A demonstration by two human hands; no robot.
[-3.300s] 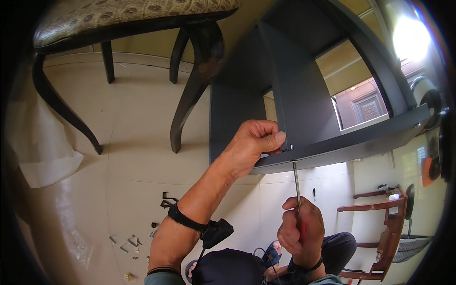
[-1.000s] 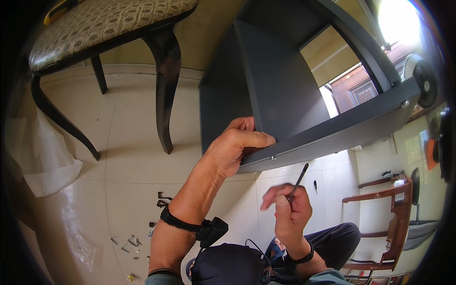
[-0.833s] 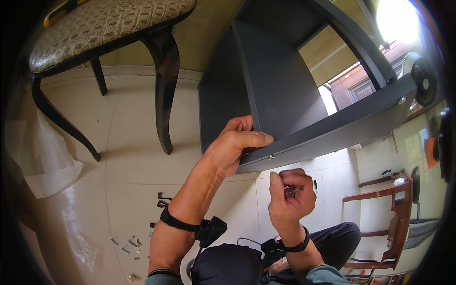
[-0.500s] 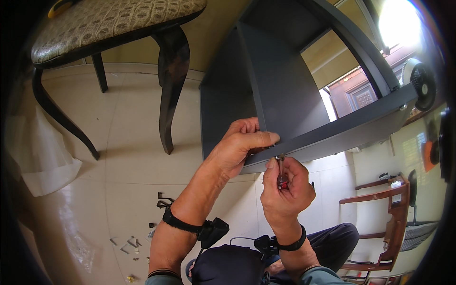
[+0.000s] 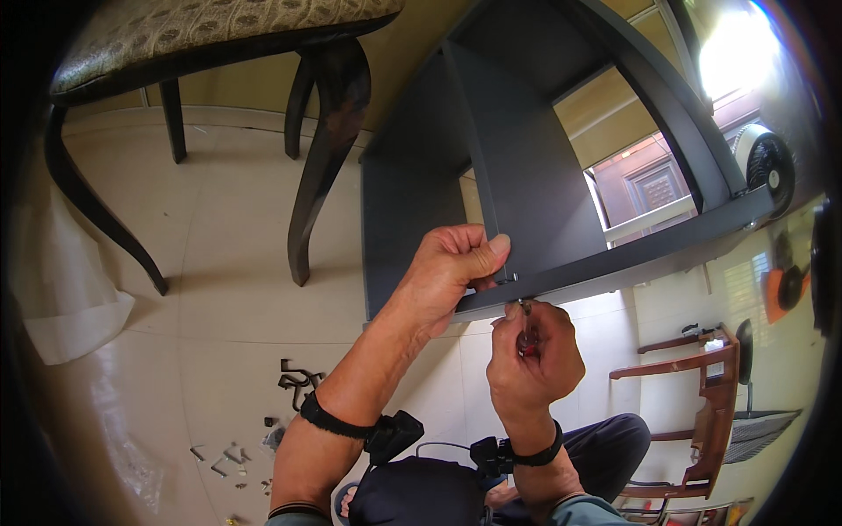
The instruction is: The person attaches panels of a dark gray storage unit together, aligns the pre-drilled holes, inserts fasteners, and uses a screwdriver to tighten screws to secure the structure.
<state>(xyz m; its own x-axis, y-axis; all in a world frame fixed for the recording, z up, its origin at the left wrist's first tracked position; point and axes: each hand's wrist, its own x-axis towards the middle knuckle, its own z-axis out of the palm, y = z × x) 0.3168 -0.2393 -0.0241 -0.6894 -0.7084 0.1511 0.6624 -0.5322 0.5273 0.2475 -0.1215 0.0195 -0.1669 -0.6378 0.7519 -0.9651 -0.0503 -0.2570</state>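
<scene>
A patterned-seat chair [image 5: 219, 35] is seen on a tiled floor [image 5: 232, 289].
Whitish sheeting [image 5: 70, 307] is spread at left; at right, a fan [image 5: 772, 175] is seen above a reddish-brown wooden frame [image 5: 720, 412], dark mesh [image 5: 761, 438] beside it.

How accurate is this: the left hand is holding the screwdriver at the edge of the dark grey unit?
Not quite; the hand is wrong. The head view shows the right hand holding the screwdriver at the edge of the dark grey unit.
</scene>
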